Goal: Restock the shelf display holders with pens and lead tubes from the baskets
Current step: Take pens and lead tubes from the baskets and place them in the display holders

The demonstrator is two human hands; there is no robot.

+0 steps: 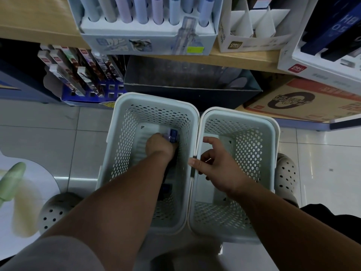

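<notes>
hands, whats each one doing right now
Left hand: grips blue and purple tubes inside the left basket.
Right hand: loosely curled, holding nothing.

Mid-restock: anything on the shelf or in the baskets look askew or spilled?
Nothing looks spilled or damaged. One clear pen lies slanted across the front of the pastel pen holder instead of standing in a hole; possibly a sample. The white divider holder beside it looks empty.

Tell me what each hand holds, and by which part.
The left hand grips small blue and purple tubes by their near ends; the right hand holds nothing.
</notes>
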